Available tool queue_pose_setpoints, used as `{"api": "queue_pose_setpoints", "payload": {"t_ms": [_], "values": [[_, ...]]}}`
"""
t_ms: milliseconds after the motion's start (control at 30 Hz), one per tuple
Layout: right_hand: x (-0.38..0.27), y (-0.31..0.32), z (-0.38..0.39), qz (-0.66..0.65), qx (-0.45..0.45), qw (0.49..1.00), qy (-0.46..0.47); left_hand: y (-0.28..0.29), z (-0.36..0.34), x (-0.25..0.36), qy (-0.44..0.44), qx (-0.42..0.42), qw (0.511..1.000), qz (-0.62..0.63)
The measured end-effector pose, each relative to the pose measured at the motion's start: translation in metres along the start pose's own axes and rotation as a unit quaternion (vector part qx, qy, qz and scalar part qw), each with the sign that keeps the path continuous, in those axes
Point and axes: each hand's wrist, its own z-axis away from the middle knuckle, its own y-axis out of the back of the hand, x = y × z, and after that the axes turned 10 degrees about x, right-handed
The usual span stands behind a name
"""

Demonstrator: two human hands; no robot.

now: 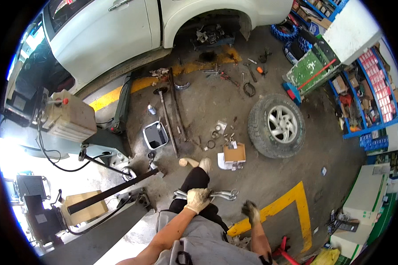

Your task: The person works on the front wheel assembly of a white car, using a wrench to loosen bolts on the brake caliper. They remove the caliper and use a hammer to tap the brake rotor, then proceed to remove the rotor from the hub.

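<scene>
My left hand (198,201), in a pale work glove, is closed round a bunch of silver wrenches (225,194) in front of my lap. Their ends stick out on both sides of the fist, and the grip hides their middles. Off to the right, over the floor, my right hand (251,211) wears a glove with dark-stained fingers. Those fingers are loosely bent, and nothing shows in them. Ahead of my knees lie an opened cardboard box (234,153) with small parts and a grey tray (155,135) holding dark liquid.
A wheel (277,126) lies at right. Long metal bars (167,119) and scattered hand tools (225,77) cover the floor ahead. A white vehicle (106,39) with a bare wheel arch stands beyond. Lift posts flank me, a dark lift arm (112,191) at left. Blue shelves (371,92) stand right.
</scene>
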Motion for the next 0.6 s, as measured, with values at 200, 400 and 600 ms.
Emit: {"api": "queue_pose_setpoints", "payload": {"t_ms": [200,400,600], "values": [[-0.216,-0.194,-0.076,-0.138,-0.187,0.968,0.099,0.029,-0.226,0.021,0.069,0.048,0.983,0.164],[-0.303,-0.346,-0.159,0.134,-0.080,0.954,0.257,-0.006,-0.462,-0.038,0.136,0.007,0.921,0.364],[-0.409,-0.440,-0.268,0.525,-0.089,0.665,0.523,-0.006,-0.639,-0.127,0.408,-0.216,0.570,0.680]]}}
